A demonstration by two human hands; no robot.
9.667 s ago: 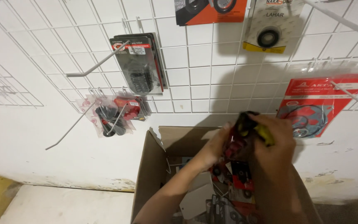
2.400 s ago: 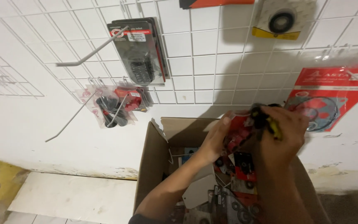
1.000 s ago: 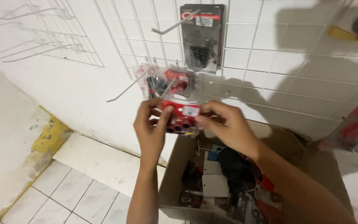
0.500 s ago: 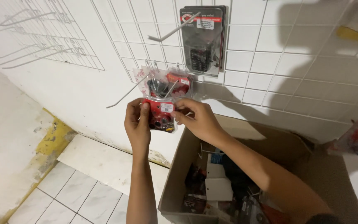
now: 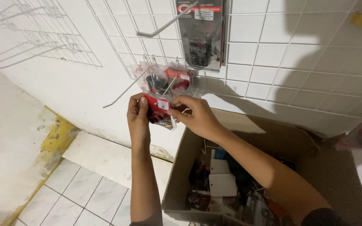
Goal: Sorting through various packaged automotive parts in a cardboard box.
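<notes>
While both hands are raised to the white wire grid panel (image 5: 273, 62) on the wall, a small clear packet with a red card inside (image 5: 159, 109) is held between them, just below the packets that already hang there. The left hand (image 5: 138, 118) is closed on the packet's left edge, fingers wrapped round the front and thumb behind as far as can be seen. The right hand (image 5: 193, 114) pinches its right side between thumb and fingertips. The packet sits right under the pair of long metal hooks (image 5: 164, 90) that jut out from the grid, touching or nearly touching the hanging red-and-black packets (image 5: 166, 79) above it. Whether its top hole is already over a hook cannot be told, since the hanging packets cover that part.

Judging by how things lie, the hanging of this packet looks close to its end but not finished, as both hands grip it and nothing shows it bearing its own weight. A larger black blister pack (image 5: 202, 33) hangs higher on the grid. Below, an open cardboard box (image 5: 248, 134) on the floor holds many more packets and white cards (image 5: 223, 180), so much of the stock seems left to be hung
</notes>
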